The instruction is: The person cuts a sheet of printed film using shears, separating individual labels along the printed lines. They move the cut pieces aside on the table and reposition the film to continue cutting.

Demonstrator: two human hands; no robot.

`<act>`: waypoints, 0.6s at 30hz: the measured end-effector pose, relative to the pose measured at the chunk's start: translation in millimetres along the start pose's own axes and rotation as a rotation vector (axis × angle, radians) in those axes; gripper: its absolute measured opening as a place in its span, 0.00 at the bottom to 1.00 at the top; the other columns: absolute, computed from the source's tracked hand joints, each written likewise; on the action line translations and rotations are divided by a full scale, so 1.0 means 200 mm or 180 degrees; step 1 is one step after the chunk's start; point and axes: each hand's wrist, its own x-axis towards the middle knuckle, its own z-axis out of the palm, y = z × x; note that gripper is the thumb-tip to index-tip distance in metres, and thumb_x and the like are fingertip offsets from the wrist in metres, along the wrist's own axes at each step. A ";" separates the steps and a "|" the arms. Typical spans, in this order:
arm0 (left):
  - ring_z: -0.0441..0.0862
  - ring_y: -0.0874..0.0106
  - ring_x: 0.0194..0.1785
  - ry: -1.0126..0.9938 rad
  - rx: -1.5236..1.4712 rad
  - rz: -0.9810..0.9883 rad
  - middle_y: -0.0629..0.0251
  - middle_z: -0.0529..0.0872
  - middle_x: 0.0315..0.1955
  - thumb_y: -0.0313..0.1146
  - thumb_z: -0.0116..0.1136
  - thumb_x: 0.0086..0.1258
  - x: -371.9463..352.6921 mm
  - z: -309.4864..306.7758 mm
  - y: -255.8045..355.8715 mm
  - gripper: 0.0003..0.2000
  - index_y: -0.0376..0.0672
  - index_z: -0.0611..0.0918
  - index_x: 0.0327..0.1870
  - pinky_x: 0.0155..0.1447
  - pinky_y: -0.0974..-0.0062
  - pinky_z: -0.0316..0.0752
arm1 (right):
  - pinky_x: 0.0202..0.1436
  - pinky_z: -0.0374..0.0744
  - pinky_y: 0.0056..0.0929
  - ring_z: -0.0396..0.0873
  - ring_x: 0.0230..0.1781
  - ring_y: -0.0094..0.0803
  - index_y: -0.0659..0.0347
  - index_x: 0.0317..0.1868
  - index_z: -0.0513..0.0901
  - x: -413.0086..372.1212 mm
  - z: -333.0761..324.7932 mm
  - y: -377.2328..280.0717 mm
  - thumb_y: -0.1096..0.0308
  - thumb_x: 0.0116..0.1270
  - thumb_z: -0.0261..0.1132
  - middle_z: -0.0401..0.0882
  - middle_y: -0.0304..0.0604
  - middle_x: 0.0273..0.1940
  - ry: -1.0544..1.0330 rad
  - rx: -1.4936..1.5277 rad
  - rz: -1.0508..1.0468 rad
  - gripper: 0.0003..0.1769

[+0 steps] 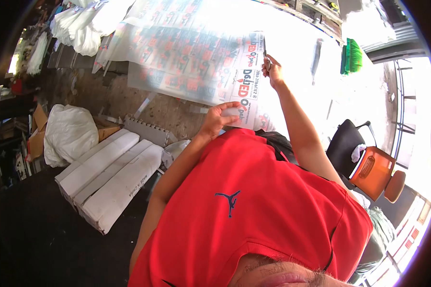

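A translucent sheet (177,62) printed with rows of red and dark lettering lies over the bright table. My left hand (220,118) pinches its near edge between thumb and fingers, close to my body. Farther out, my right hand (274,71) is closed around the handles of a pair of scissors (266,56). The blades point away from me, along the right-hand side of the printed strip. Glare on the table hides where the sheet's right edge runs near the blades.
White boxes (122,189) and a white plastic bag (71,134) are at my left. White bags (88,28) hang at the far left. To the right stand an orange-and-black chair (372,167) and green bristles (352,56) by the table's far end.
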 end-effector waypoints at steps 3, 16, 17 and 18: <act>0.80 0.76 0.48 0.0003 -0.0054 -0.0012 0.63 0.82 0.48 0.16 0.62 0.56 0.00 0.01 0.02 0.20 0.35 0.80 0.53 0.53 0.79 0.78 | 0.22 0.68 0.23 0.67 0.19 0.23 0.64 0.67 0.66 0.01 0.00 0.01 0.76 0.66 0.43 0.75 0.37 0.29 -0.0065 -0.0071 -0.0050 0.27; 0.80 0.73 0.49 -0.0022 0.0017 -0.0144 0.60 0.81 0.50 0.15 0.57 0.60 0.01 0.02 0.00 0.21 0.34 0.76 0.57 0.53 0.78 0.80 | 0.22 0.70 0.25 0.67 0.18 0.23 0.63 0.68 0.64 0.14 -0.01 0.02 0.76 0.67 0.42 0.76 0.37 0.30 -0.0224 -0.0182 -0.0077 0.27; 0.80 0.73 0.50 0.0010 -0.0005 -0.0153 0.59 0.80 0.50 0.14 0.57 0.61 0.00 0.03 -0.01 0.21 0.33 0.76 0.57 0.53 0.77 0.80 | 0.22 0.70 0.25 0.67 0.18 0.23 0.63 0.68 0.64 0.14 -0.01 0.01 0.76 0.67 0.42 0.76 0.37 0.30 -0.0230 -0.0153 -0.0120 0.27; 0.79 0.72 0.51 0.0009 -0.0015 -0.0186 0.59 0.80 0.51 0.14 0.56 0.61 0.00 0.03 -0.01 0.21 0.33 0.76 0.57 0.54 0.77 0.80 | 0.22 0.70 0.25 0.67 0.18 0.23 0.62 0.68 0.64 0.14 -0.01 0.01 0.76 0.67 0.42 0.76 0.37 0.29 -0.0181 0.0048 -0.0039 0.27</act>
